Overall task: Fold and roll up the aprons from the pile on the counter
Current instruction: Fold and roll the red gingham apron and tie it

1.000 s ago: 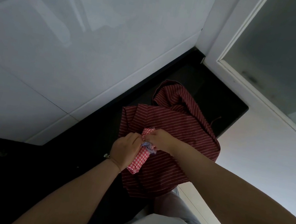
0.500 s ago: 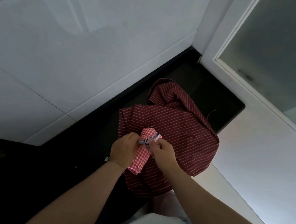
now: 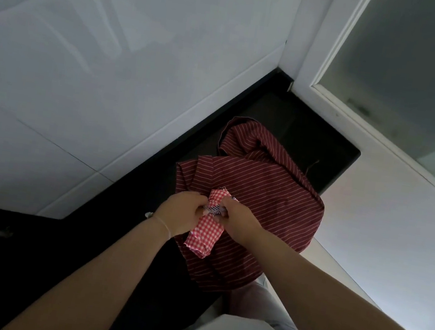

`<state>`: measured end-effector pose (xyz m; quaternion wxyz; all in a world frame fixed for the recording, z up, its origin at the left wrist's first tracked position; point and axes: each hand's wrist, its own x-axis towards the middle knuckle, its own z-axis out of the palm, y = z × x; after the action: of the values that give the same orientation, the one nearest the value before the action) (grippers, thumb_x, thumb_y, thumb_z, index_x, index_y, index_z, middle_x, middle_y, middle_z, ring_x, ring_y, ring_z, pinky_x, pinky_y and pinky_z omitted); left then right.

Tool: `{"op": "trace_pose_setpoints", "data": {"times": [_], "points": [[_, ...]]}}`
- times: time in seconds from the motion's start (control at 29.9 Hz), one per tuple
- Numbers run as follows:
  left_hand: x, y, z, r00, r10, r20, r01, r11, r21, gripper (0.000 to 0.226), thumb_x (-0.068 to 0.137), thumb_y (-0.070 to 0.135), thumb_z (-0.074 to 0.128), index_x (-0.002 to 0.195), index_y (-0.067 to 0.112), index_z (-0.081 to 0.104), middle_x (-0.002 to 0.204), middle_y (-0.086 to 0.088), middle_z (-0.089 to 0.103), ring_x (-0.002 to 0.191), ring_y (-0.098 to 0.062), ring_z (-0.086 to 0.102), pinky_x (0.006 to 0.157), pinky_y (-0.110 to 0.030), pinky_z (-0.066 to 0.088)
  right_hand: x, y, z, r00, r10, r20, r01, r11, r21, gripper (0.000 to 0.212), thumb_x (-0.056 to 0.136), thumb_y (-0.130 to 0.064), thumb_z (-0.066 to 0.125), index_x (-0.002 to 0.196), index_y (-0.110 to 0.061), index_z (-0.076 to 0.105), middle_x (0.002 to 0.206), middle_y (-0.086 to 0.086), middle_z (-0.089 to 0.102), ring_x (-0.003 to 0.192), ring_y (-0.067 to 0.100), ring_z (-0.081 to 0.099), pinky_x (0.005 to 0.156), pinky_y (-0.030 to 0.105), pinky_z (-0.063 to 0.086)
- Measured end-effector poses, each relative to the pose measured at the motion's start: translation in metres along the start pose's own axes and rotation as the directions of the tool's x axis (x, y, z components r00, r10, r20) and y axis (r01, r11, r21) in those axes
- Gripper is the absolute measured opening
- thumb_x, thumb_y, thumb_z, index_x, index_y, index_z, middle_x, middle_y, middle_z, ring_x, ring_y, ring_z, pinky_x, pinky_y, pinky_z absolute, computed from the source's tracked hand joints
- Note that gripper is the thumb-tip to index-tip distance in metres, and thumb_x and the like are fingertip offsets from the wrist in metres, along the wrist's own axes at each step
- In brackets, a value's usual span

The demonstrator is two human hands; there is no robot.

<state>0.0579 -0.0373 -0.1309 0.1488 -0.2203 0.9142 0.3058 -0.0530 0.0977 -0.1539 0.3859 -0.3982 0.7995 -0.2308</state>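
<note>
**One roll nearly tied, the striped apron still to do**

Both hands meet over the middle of the dark desk, which runs along the white tiled wall into the corner by a frosted window. Between them is a small roll of red-and-white check cloth, standing roughly on end and held just above the pile. The left hand is closed around its left side; the right hand is closed on the other side, fingers pinched at a dark-and-white striped tie that crosses the roll near its top. Whether the tie is knotted yet cannot be told; the fingers hide it.

By the look of it, this apron is folded and rolled already, and only the fastening is in hand.

Under the roll lies a dark red striped apron, loose and rumpled, one corner humped up toward the wall and its near edge hanging over the front of the desk. It shows no fold and no rolling, so it is all still to do. Whether more aprons lie beneath it cannot be seen. No finished rolls show anywhere in view.
</note>
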Motion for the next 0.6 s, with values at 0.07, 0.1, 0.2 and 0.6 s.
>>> {"op": "trace_pose_setpoints", "data": {"times": [0.07, 0.1, 0.2, 0.6], "points": [[0.002, 0.006, 0.0, 0.999, 0.048, 0.009, -0.046, 0.99, -0.13, 0.009, 0.096, 0.019, 0.052, 0.092, 0.019, 0.06, 0.09, 0.008, 0.05, 0.088, -0.007, 0.047, 0.083, -0.022, 0.038, 0.004, 0.0, -0.003, 0.999, -0.001, 0.033, 0.001, 1.0, -0.015, 0.012, 0.093, -0.018, 0.058, 0.09, -0.018, 0.047, 0.081, -0.006, 0.048, 0.07, 0.01, 0.045, 0.067, 0.027, 0.041], [0.002, 0.009, 0.001, 0.999, 0.053, 0.009, -0.049, 0.972, -0.231, 0.008, 0.096, 0.019, 0.053, 0.092, 0.018, 0.059, 0.091, 0.008, 0.051, 0.086, -0.005, 0.047, 0.083, -0.021, 0.039, 0.006, 0.0, -0.005, 0.999, 0.004, 0.041, -0.004, 1.0, -0.019, 0.013, 0.093, -0.018, 0.058, 0.093, -0.017, 0.045, 0.079, -0.008, 0.046, 0.069, 0.008, 0.044, 0.067, 0.026, 0.039], [0.0, 0.016, 0.005, 0.998, 0.051, 0.037, -0.031, 0.906, -0.421, 0.01, 0.098, 0.022, 0.05, 0.091, 0.02, 0.058, 0.089, 0.013, 0.053, 0.082, -0.001, 0.052, 0.077, -0.015, 0.038, 0.01, -0.001, -0.01, 0.998, 0.021, 0.059, -0.019, 1.0, -0.02, 0.016, 0.092, -0.021, 0.06, 0.098, -0.014, 0.046, 0.081, -0.008, 0.046, 0.068, 0.007, 0.043, 0.069, 0.026, 0.036], [0.021, 0.018, 0.014, 0.994, -0.043, 0.102, 0.084, 0.896, -0.437, 0.019, 0.097, 0.03, 0.051, 0.111, 0.023, 0.063, 0.094, 0.008, 0.065, 0.091, -0.005, 0.062, 0.084, -0.025, 0.05, 0.003, -0.007, -0.022, 0.971, 0.193, 0.138, -0.237, 0.799, 0.552, 0.006, 0.097, -0.009, 0.051, 0.095, -0.011, 0.057, 0.083, -0.001, 0.057, 0.074, 0.01, 0.056, 0.067, 0.019, 0.05]]}}
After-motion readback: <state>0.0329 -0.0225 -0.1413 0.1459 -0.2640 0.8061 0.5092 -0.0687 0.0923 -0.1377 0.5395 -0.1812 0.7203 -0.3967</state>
